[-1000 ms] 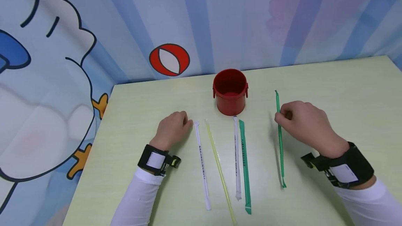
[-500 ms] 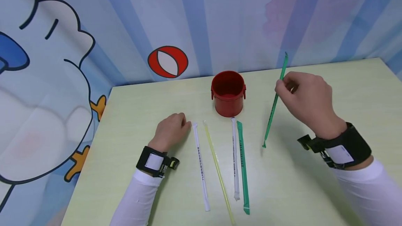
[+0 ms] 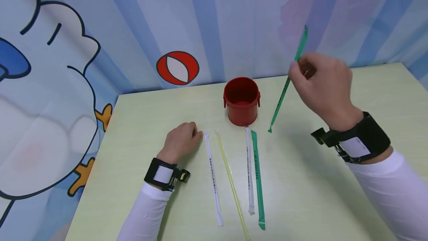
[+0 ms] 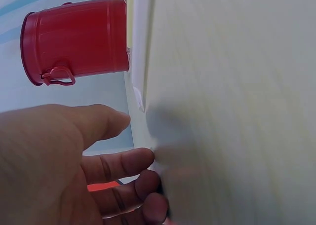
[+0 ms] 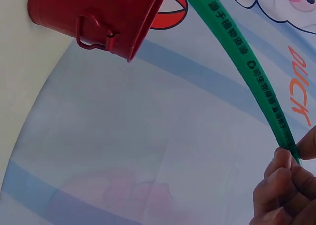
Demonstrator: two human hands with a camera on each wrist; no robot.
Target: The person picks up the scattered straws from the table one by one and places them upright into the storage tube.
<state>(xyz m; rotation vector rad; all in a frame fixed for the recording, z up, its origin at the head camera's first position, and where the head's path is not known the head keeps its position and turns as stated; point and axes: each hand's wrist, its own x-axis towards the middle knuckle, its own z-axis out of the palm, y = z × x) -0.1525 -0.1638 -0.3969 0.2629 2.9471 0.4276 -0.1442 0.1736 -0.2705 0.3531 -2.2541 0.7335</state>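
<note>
Between thumb and fingers, my right hand (image 3: 322,88) pinches a green wrapped straw (image 3: 280,101), held up and slanting with its lower end toward the left. Printed characters run along its wrapper in the right wrist view. Left of that straw, a red bucket (image 3: 241,103) with small side handles stands upright near the table's back edge. My left hand (image 3: 180,141) rests on the table with loosely curled fingers and holds nothing. Just right of its fingertips lies a white wrapped straw (image 3: 213,181).
A yellow straw (image 3: 232,183), another white wrapped straw (image 3: 250,174) and a second green wrapped straw (image 3: 258,181) lie lengthwise on the table (image 3: 301,200) in front of the bucket. Behind the table hangs a blue striped backdrop (image 3: 254,21) with cartoon prints.
My right hand has raised the green straw from low over the table, moving it up and away from me. The straw has tilted, its lower end swinging left toward the bucket. My left hand stays put.
</note>
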